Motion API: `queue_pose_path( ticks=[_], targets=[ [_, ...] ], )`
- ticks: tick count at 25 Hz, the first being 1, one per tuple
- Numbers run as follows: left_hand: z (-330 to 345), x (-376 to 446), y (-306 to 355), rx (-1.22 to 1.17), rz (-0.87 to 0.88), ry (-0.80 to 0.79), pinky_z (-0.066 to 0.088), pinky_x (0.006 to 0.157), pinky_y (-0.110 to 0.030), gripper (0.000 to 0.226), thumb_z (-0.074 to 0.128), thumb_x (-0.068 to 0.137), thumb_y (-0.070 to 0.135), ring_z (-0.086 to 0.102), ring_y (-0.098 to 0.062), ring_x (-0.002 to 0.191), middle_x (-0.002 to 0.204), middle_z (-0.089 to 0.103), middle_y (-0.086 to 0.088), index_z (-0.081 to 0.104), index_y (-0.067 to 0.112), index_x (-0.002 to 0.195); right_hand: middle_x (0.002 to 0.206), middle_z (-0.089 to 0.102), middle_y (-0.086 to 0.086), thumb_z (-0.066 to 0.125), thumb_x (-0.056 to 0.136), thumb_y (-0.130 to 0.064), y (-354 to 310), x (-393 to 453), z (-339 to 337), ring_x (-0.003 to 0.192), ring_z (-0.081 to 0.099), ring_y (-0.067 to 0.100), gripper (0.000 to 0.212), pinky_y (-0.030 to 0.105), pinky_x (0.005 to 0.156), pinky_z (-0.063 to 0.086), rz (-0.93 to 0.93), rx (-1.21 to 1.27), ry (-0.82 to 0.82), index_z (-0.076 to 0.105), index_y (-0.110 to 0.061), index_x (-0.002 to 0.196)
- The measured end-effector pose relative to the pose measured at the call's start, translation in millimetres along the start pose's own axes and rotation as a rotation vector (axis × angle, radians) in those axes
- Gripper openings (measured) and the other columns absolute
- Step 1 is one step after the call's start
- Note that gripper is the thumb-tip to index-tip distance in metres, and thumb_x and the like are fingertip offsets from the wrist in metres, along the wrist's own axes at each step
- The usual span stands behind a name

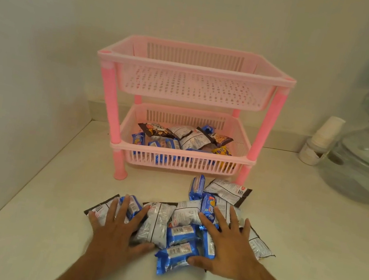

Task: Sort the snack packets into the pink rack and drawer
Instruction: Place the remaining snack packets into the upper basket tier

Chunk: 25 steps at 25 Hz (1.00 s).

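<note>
At the bottom centre of the frame, the left hand (118,225) and right hand (227,246) are lying flat with fingers spread on the snack packets (178,233), gripping none, while the pink rack (189,109) is standing just behind, its lower basket (130,121) holding more.

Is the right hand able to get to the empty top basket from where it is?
Probably yes: the right hand lies flat on the packets, and nothing stands between it and the top basket, open above.
</note>
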<state>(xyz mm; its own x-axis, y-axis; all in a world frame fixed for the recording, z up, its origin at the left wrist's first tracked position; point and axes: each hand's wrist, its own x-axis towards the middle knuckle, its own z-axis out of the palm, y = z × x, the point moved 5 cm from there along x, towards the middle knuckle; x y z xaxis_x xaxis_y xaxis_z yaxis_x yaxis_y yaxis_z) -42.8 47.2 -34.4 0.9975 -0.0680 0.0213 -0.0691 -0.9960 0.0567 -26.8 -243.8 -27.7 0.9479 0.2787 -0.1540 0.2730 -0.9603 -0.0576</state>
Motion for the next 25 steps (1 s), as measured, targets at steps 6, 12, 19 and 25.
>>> queue_pose_path(
  ticks=[6, 12, 19, 25],
  targets=[
    [7, 38, -31, 0.001, 0.048, -0.025, 0.009, 0.106, -0.079, 0.100, 0.016, 0.062, 0.104, -0.004, -0.033, 0.153, 0.166, -0.008, -0.004, -0.013, 0.057, 0.145, 0.165, -0.008, 0.006, 0.006, 0.050, -0.107, -26, 30, -1, 0.145, -0.026, 0.042, 0.120, 0.075, 0.101, -0.023, 0.094, -0.035, 0.064, -0.014, -0.043, 0.150],
    [-8, 62, -54, -0.170, 0.118, 0.012, 0.012, 0.115, -0.065, 0.098, 0.020, 0.072, 0.096, 0.002, -0.025, 0.153, 0.166, 0.000, 0.003, 0.003, 0.046, 0.154, 0.165, -0.010, 0.005, 0.006, 0.047, -0.108, -29, 46, -6, 0.147, -0.025, 0.038, 0.125, 0.075, 0.098, -0.025, 0.119, -0.005, 0.021, -0.013, -0.042, 0.151],
    [-8, 73, -109, -0.744, -0.658, 0.068, 0.047, 0.097, -0.048, 0.117, 0.091, 0.061, 0.050, 0.053, -0.037, 0.121, 0.138, 0.051, -0.018, 0.024, 0.014, 0.150, 0.148, 0.045, -0.011, 0.023, 0.076, -0.091, -39, 69, -84, 0.143, 0.033, 0.020, 0.089, 0.056, 0.119, 0.012, -0.040, 0.171, 0.351, 0.040, -0.035, 0.143],
    [-61, 67, -111, -0.898, -0.468, 0.458, 0.057, 0.077, -0.040, 0.093, 0.092, 0.060, 0.006, 0.063, -0.021, 0.096, 0.124, 0.062, -0.007, 0.043, 0.028, 0.135, 0.119, 0.064, -0.016, 0.061, 0.084, -0.058, -77, 98, -144, 0.105, 0.059, 0.004, 0.051, 0.027, 0.091, 0.050, -0.243, 0.511, 0.443, 0.057, -0.034, 0.128]
  ],
)
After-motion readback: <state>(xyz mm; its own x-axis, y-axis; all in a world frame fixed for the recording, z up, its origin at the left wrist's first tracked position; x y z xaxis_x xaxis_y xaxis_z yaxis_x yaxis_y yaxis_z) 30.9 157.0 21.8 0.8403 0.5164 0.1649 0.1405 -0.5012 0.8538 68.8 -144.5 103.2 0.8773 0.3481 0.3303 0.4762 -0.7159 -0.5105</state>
